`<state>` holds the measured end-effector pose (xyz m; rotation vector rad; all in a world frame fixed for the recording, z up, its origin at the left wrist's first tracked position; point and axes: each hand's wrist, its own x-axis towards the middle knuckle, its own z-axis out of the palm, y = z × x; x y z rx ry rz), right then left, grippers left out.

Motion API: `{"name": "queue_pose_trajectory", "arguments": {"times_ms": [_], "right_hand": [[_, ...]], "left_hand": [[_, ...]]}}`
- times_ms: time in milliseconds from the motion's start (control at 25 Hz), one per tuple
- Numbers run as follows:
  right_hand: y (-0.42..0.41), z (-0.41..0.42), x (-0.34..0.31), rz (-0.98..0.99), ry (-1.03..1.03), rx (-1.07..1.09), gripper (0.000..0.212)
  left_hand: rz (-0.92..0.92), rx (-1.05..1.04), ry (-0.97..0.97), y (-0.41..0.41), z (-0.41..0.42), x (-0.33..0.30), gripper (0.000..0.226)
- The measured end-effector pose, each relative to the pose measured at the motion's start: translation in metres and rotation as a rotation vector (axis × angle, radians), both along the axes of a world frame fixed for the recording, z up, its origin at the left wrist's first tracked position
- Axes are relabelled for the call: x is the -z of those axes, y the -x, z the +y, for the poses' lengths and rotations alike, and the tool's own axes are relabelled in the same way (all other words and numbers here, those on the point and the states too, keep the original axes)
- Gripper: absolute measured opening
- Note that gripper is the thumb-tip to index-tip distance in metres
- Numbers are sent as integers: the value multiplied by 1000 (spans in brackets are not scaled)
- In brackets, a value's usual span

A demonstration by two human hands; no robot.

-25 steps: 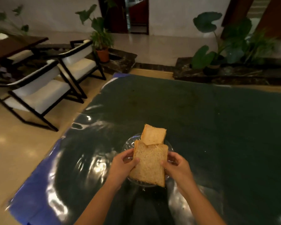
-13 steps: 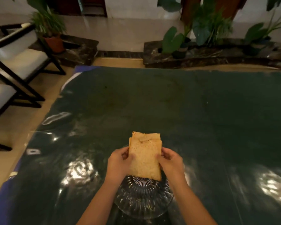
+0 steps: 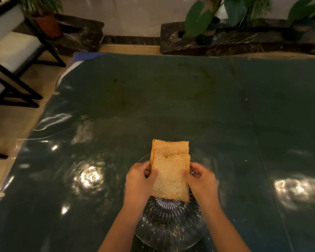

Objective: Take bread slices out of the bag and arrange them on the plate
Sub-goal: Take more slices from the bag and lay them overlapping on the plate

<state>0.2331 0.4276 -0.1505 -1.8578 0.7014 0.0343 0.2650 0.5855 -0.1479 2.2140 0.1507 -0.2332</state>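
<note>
A stack of brown bread slices point(image 3: 169, 171) is held between both hands above the far part of a ribbed clear glass plate point(image 3: 169, 224). My left hand point(image 3: 139, 180) grips the stack's left edge, thumb on the top slice. On the opposite side my right hand point(image 3: 200, 180) grips the right edge the same way. A lower slice sticks out beyond the top one at the far end. The near half of the plate is bare, with crumbs on it. No bread bag is in view.
The plate stands near the front edge of a dark green table point(image 3: 171, 99) under a shiny clear cover. Black-framed chairs with white cushions point(image 3: 11, 51) stand on the left. Potted plants point(image 3: 200, 20) line a dark stone ledge behind the table.
The slices that lay spread on the plate have been gathered into one stack and lifted off it. The view has tilted down and shifted right.
</note>
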Motion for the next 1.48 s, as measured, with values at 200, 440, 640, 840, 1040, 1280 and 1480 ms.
{"name": "queue_pose_trajectory", "arguments": {"times_ms": [200, 440, 640, 840, 1040, 1280, 1480], "right_hand": [[8, 1, -2, -40, -38, 75, 17], [5, 5, 6, 12, 37, 18, 28], [0, 11, 3, -5, 17, -30, 15], [-1, 4, -10, 76, -288, -71, 23], [15, -7, -19, 21, -308, -150, 31], [33, -4, -12, 76, -326, -136, 32], [44, 0, -3, 63, -291, -163, 33]], "left_hand": [[1, 21, -4, 2, 0, -7, 12], [26, -11, 14, 3, -7, 3, 14], [166, -40, 134, -1, -8, 7, 12], [366, -56, 388, -1, 4, -5, 23], [395, -12, 507, 12, 16, -14, 40], [412, 0, 431, 29, 17, -12, 32], [401, 11, 392, 43, 21, -4, 32]]}}
